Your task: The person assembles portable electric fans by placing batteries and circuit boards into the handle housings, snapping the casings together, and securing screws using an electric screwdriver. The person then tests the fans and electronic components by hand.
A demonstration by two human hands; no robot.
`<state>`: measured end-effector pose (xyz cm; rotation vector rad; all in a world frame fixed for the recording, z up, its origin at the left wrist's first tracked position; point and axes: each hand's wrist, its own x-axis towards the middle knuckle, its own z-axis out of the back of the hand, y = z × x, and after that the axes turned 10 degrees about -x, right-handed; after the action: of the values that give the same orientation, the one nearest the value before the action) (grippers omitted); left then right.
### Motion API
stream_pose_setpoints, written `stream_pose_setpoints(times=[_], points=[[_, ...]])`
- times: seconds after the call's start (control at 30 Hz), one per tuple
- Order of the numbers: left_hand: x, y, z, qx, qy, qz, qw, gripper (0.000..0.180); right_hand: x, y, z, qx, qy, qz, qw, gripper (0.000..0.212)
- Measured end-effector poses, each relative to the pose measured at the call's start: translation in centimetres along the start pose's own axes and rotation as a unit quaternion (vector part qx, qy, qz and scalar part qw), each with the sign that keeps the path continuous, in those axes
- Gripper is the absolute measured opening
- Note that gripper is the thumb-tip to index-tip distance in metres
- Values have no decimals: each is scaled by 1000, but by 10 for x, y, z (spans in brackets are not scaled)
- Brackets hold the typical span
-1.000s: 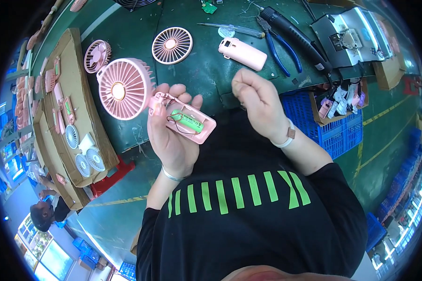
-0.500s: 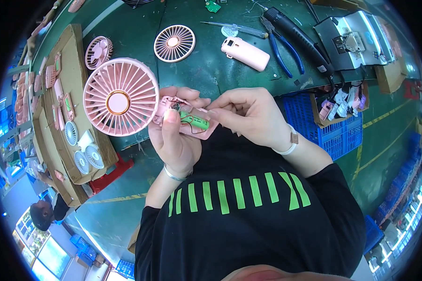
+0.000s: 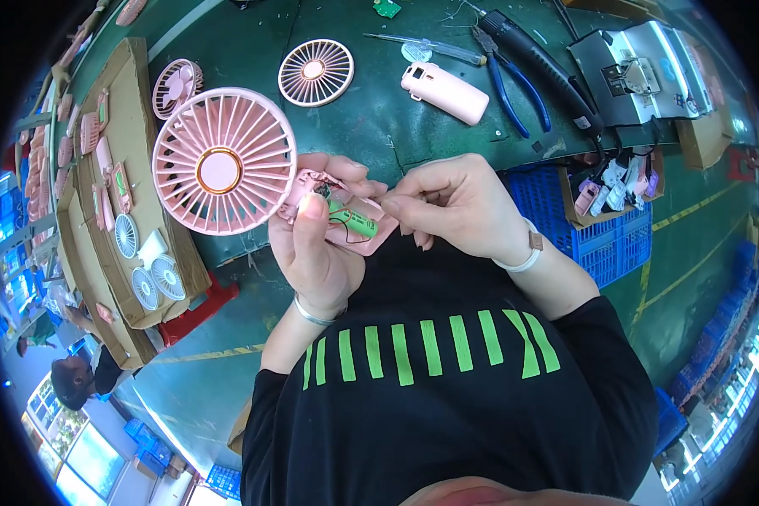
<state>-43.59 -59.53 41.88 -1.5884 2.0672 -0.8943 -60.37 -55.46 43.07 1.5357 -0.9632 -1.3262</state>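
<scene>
Bright, even light; sharp centre, fisheye-bent edges.

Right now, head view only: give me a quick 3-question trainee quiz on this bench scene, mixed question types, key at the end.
1. True or false: the left hand holds the pink handheld fan with its handle shell open and a green battery cell showing inside.
2. Multiple choice: the fingertips of the right hand are at (A) the blue-handled pliers, (B) the open handle by the green battery cell, (C) the blue crate.
3. Fill in: the loose round fan grille lies on the green ____.

Key: 1 true; 2 B; 3 workbench.
</scene>
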Motion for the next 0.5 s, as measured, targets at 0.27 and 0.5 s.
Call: stream_pose_setpoints(times=[0.27,0.5], points=[[-5,6,-1,-37,-26,16,999,31,-2,-6,-5,-21,-9,30,999,9],[-5,13,-2,0,-25,-19,1000,30,-3,-12,-13,-82,-100,106,986,2]])
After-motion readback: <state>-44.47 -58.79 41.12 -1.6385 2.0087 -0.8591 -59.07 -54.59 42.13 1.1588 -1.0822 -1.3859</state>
